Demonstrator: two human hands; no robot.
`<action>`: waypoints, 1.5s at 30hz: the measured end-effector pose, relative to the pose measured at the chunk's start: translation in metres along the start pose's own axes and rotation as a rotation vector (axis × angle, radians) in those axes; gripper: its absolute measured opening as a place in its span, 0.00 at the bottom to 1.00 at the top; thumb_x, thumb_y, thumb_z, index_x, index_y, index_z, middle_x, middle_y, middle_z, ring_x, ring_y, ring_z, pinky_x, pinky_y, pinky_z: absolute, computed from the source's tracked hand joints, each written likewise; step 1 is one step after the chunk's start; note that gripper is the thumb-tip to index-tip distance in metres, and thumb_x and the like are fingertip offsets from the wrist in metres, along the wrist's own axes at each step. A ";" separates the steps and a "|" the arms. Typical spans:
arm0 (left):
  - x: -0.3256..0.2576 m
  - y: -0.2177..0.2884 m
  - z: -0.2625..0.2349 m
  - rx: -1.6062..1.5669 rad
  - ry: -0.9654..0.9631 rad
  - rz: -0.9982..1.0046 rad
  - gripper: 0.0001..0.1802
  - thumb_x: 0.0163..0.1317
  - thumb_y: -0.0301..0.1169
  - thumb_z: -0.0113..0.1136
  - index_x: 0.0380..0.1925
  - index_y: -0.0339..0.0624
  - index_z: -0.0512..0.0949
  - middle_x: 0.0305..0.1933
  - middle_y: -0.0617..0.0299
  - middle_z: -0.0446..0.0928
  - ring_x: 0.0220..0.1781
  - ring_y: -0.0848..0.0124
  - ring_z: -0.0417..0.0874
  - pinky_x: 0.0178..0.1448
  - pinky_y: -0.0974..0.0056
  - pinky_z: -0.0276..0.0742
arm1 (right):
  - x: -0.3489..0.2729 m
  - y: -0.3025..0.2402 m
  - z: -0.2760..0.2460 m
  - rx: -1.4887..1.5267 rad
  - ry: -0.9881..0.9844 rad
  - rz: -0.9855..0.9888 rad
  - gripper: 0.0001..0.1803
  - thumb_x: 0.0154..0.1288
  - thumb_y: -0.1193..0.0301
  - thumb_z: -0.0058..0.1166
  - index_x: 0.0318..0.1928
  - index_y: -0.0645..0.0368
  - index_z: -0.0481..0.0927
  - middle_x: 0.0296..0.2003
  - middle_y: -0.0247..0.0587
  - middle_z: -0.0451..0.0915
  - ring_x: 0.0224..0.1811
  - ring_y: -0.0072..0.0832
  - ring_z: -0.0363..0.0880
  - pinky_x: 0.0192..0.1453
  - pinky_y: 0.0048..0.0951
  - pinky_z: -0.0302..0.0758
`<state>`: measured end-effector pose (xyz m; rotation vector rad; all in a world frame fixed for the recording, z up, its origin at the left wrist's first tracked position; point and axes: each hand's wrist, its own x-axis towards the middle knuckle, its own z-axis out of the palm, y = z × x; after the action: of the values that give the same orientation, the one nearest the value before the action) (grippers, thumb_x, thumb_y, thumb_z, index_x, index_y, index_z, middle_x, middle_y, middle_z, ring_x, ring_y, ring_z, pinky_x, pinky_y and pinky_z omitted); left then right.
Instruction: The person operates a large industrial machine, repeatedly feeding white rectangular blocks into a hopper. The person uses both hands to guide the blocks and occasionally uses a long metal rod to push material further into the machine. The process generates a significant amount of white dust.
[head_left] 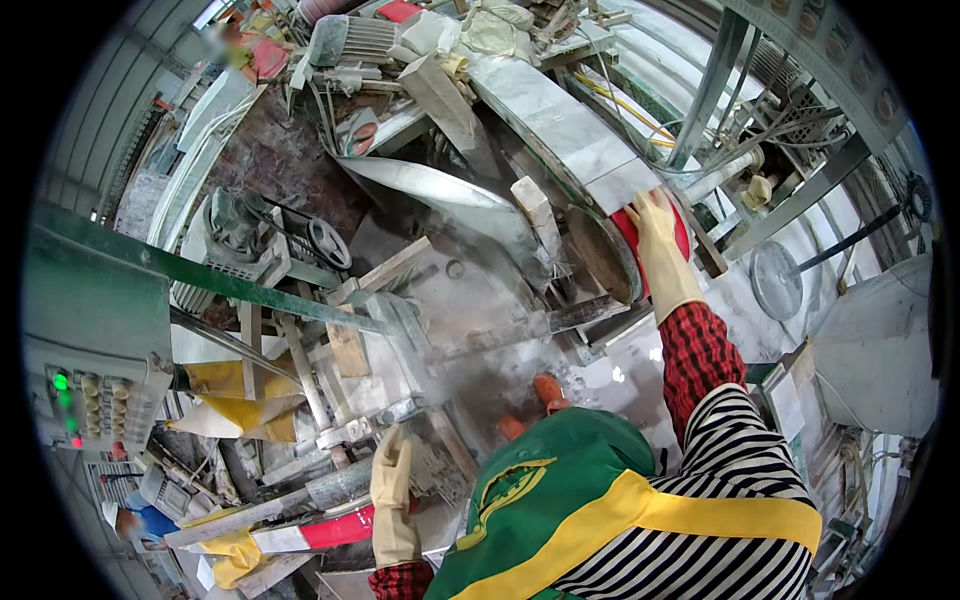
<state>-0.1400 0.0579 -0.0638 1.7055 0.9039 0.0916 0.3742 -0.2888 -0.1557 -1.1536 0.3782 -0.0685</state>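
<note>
"Slabs (613, 182) first: where do they lie?"

"End to end, right of centre, in a pale, grey-veined row running away toward the far side. Past their near end a red belt (683, 232) shows."

"And the right hand (652, 222)?"

"Cream-gloved, reaching out palm down, with its fingers spread. The tips are at the nearest slab's edge and the rest lies over the red belt. Whether it presses or merely rests, I can't tell."

"What about the left hand (393, 478)?"

"Nearer and well to the left, cream-gloved too. Its fingers point away from the body, fairly straight and close together. It's just beside a red strip (342, 527); I can't tell whether they touch."

"What stands around them?"

"At the left edge, a control panel (100, 400) with lit green lamps (62, 390); farther in, a handwheel (328, 243) and some yellow sheeting (245, 385). To the right, a round grey disc (778, 282). The person's green apron (570, 450) and orange boots (548, 390) are near the middle."

"Anyone else?"

"Near left, a co-worker (155, 522) in blue, partly blurred."
</note>
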 end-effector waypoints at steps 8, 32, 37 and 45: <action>-0.005 -0.060 -0.096 0.337 0.285 0.009 0.28 0.64 0.36 0.63 0.62 0.35 0.72 0.58 0.48 0.78 0.58 0.60 0.78 0.64 0.61 0.71 | -0.041 -0.021 0.017 0.126 -0.160 0.145 0.26 0.72 0.75 0.47 0.68 0.62 0.63 0.56 0.51 0.78 0.52 0.39 0.81 0.55 0.38 0.81; -0.046 -0.107 -0.138 1.062 0.767 -0.419 0.43 0.66 0.61 0.48 0.71 0.41 0.59 0.74 0.50 0.60 0.76 0.44 0.55 0.77 0.48 0.50 | -0.100 0.206 -0.192 -1.515 -1.732 -1.252 0.27 0.62 0.64 0.54 0.63 0.51 0.76 0.48 0.46 0.84 0.43 0.39 0.85 0.50 0.33 0.81; -0.064 -0.124 -0.143 1.079 0.803 -0.408 0.45 0.63 0.61 0.51 0.72 0.42 0.58 0.74 0.49 0.59 0.76 0.43 0.54 0.77 0.47 0.49 | -0.228 0.167 -0.044 -1.423 -1.373 0.042 0.28 0.63 0.62 0.54 0.62 0.60 0.74 0.49 0.49 0.84 0.45 0.40 0.84 0.51 0.34 0.79; -0.061 -0.110 -0.129 1.080 0.797 -0.418 0.46 0.62 0.59 0.56 0.71 0.40 0.57 0.75 0.48 0.57 0.77 0.44 0.53 0.78 0.48 0.48 | -0.216 0.218 -0.079 -1.332 -1.506 0.005 0.27 0.66 0.63 0.56 0.63 0.60 0.74 0.49 0.47 0.84 0.43 0.28 0.83 0.46 0.29 0.80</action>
<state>-0.3027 0.1304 -0.0893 2.4451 2.1602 -0.0138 0.1158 -0.2152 -0.3242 -2.0958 -1.1023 1.1620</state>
